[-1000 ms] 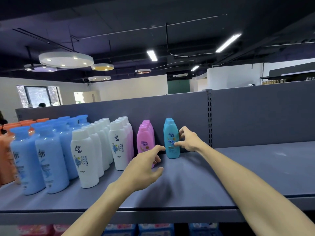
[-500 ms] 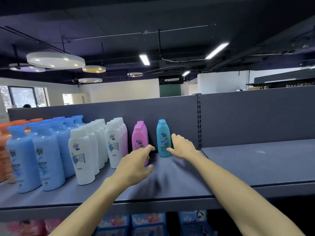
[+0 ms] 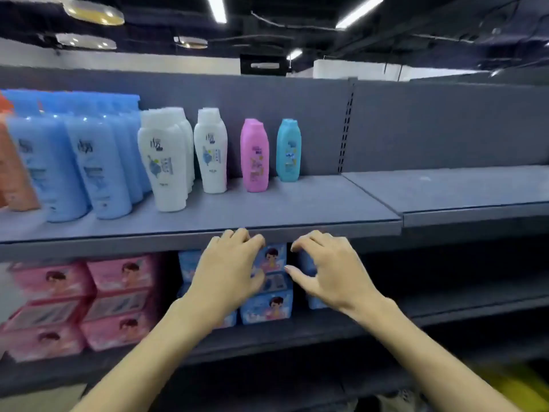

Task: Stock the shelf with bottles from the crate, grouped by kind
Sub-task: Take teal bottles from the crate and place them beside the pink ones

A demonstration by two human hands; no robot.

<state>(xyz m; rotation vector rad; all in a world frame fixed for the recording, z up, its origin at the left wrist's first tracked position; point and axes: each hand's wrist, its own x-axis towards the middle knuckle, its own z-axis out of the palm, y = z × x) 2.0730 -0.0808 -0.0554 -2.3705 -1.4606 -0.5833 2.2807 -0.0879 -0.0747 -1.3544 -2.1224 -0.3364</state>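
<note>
Standing upright on the shelf (image 3: pixel 297 209), grouped in rows: blue bottles (image 3: pixel 98 162), white bottles (image 3: pixel 166 162), pink bottles (image 3: pixel 254 156), teal bottle (image 3: pixel 288 150) rightmost. Left hand (image 3: pixel 228 272) and right hand (image 3: pixel 329 269): below the shelf edge, fingers loosely curled, holding nothing. Lower shelf: pink packs (image 3: pixel 118 278), blue packs (image 3: pixel 267 307).

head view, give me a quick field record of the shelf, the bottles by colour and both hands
shelf: grey shelf, bottles upright in rows, right part bare
orange bottles: far left edge
blue bottles: left group
white bottles: middle
pink bottles: right of white
teal bottle: rightmost, apart from pink
left hand: empty, fingers loosely curled, in front of the shelf edge
right hand: empty, fingers loosely curled, thumb out
lower shelf: pink boxes, blue boxes
crate: not identifiable
</note>
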